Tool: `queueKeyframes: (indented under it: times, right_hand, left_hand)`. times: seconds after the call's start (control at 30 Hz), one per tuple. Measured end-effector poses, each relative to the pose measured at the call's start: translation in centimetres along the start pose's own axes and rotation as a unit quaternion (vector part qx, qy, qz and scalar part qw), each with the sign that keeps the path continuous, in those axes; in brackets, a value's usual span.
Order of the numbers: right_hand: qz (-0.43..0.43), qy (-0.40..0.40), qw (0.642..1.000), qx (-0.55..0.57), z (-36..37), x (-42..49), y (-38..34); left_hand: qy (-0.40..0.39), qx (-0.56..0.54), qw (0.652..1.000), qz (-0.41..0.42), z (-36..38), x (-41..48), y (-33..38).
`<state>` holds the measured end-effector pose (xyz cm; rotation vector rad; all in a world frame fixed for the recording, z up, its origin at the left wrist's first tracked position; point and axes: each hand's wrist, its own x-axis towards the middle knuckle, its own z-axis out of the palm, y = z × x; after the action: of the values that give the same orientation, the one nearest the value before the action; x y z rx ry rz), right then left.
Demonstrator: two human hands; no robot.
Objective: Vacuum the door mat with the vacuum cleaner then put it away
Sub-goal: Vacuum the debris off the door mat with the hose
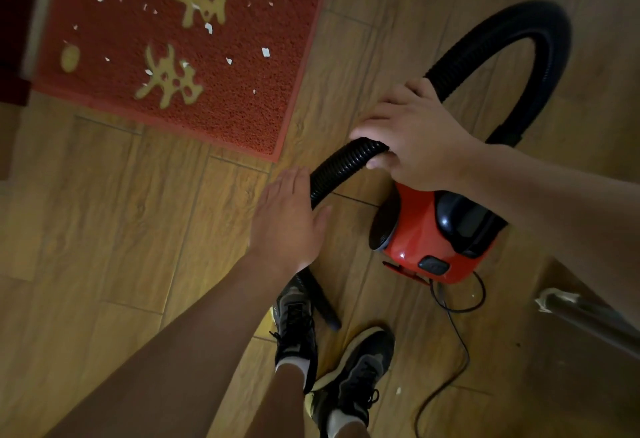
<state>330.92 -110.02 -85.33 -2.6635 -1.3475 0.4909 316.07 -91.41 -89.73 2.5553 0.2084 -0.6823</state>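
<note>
A red door mat (242, 66) with yellow characters lies at the upper left, strewn with several white paper scraps (265, 52). A red and black vacuum cleaner (426, 233) sits on the wooden floor at the right. Its black ribbed hose (512, 42) arcs up and round. My right hand (419, 132) grips the hose where it curves down toward the left. My left hand (291, 219) is flat with straight fingers beside the lower hose section (339, 167). The hose's black nozzle (322, 299) lies on the floor by my shoes.
My two dark shoes (353, 375) stand at the bottom centre. The vacuum's black power cord (457, 333) loops across the floor behind the body. A metal furniture leg (588, 316) slants in at the right. A dark door edge (14, 39) borders the mat on the left.
</note>
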Motion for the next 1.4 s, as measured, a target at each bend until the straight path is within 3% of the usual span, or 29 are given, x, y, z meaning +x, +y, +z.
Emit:
queueKeyframes:
  times: [0.33, 0.67, 1.0, 1.27, 1.4]
  right_hand:
    - [0.033, 0.018, 0.999, 0.026, -1.7, -1.7, 0.4]
    - [0.028, 0.029, 0.998, -0.048, -5.0, 1.9, -2.4]
    - [0.127, 0.105, 0.983, 0.075, -6.7, 2.5, -2.6]
    - [0.128, 0.073, 0.987, 0.062, -6.3, 2.9, -4.1]
    - [0.085, 0.011, 0.996, 0.027, -6.4, 3.7, -5.7]
  left_hand:
    - [0.023, -0.118, 0.993, -0.001, -1.3, 0.0, 1.6]
    - [0.067, -0.122, 0.989, 0.046, -6.5, 0.9, 1.3]
    - [0.099, -0.139, 0.984, 0.055, -9.3, 1.0, -1.3]
    - [0.111, -0.093, 0.988, 0.053, -9.3, -0.2, -3.7]
    - [0.116, -0.082, 0.987, 0.076, -9.5, -0.8, -3.1]
